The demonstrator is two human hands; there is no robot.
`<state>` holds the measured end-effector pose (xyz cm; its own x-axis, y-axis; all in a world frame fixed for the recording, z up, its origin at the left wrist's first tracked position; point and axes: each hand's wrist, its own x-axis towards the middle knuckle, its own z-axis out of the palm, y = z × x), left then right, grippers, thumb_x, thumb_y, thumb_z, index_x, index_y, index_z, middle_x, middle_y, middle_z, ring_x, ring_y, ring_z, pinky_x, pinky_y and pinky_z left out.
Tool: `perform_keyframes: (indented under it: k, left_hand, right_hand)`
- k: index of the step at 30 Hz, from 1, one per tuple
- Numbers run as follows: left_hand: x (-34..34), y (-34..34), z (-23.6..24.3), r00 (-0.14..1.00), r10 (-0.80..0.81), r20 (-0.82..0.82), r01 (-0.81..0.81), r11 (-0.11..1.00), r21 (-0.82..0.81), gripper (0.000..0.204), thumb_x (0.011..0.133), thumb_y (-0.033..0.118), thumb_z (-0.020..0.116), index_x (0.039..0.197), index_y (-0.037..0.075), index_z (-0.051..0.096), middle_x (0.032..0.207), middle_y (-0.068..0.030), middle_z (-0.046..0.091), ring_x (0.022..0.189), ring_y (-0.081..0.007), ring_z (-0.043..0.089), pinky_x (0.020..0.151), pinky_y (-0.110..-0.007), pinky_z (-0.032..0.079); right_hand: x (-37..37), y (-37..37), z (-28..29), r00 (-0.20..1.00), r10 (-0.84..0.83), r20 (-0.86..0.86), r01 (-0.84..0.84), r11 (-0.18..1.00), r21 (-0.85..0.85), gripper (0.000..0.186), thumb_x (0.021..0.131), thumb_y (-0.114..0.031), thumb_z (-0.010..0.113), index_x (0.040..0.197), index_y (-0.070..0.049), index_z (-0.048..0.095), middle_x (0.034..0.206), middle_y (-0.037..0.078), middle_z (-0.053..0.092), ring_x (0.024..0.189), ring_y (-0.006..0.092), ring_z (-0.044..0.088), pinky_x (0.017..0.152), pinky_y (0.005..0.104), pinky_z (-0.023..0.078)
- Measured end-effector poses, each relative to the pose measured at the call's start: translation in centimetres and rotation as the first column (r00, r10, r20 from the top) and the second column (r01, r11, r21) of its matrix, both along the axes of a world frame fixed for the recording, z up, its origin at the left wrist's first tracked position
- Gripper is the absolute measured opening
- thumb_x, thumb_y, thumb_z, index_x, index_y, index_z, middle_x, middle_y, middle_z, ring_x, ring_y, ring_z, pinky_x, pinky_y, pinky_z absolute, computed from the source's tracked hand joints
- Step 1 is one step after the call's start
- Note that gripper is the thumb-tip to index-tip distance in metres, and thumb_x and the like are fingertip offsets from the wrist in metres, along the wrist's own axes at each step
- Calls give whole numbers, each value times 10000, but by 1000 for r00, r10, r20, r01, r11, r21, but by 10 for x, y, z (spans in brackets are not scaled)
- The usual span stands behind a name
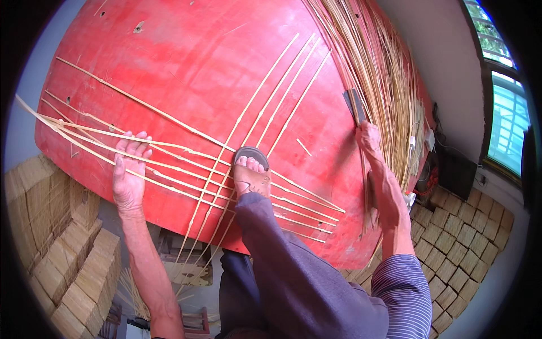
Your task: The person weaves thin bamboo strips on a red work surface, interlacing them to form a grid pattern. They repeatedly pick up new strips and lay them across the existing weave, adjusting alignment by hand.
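Several pale bamboo strips run left to right on a red board, crossing other slanted bamboo strips. My left hand, palm turned up and fingers curled, holds some of the crosswise strips near their left part; their far-left ends rise and converge. My sandalled foot presses on the crossing. On the right, my right hand is closed around a dark, flat, blade-like tool, whose exact kind I cannot make out. It is beside a large bundle of thin strips. Its fingertips are partly hidden.
The large red board fills most of the view, its front edge near my legs. Stacked blocks of bundled pale strips stand at the lower left and lower right. A short loose piece lies right of my foot. A window is at right.
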<state>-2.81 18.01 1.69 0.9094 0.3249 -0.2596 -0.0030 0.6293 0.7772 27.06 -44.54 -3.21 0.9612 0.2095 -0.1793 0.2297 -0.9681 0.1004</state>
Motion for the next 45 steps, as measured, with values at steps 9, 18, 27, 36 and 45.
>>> perform_keyframes:
  k: [9,18,27,36,45]
  left_hand:
    - [3,-1,1,1000,9,-16,-8,1000,11,671,950,415,595,1448,25,374,1398,-177,508,1304,-287,498,1079,-395,396]
    - [1,2,-2,1000,31,0,-31,997,-64,704,937,426,629,1451,16,377,1412,-189,496,1317,-309,485,1082,-409,420]
    - [4,0,5,1000,31,-2,-31,999,-30,670,929,469,631,1408,46,432,1349,-163,557,1280,-294,522,1046,-379,430]
    - [4,0,6,999,43,-20,-43,999,-21,711,913,509,642,1403,38,432,1351,-177,553,1280,-306,523,1056,-394,426]
    - [0,3,0,984,124,130,-69,930,-362,905,914,757,382,1382,-11,483,1389,-241,531,1278,-406,519,1065,-500,428]
  right_hand:
    - [-21,17,5,991,98,-93,-60,939,340,97,822,-94,655,810,-33,581,671,165,631,580,282,645,534,403,495]
    - [-13,52,36,787,-158,-597,496,737,460,236,900,-203,658,869,30,680,650,83,639,515,149,616,486,300,536]
    - [-7,66,39,735,-146,-662,575,651,496,232,897,-185,656,845,41,670,654,83,640,541,172,642,499,323,568]
    - [1,64,46,688,-170,-705,634,614,470,213,878,-175,699,808,16,635,638,74,629,518,155,622,482,309,552]
    - [1,162,81,948,162,-274,105,655,748,146,851,-75,734,796,-20,610,560,41,498,497,91,497,451,288,381]
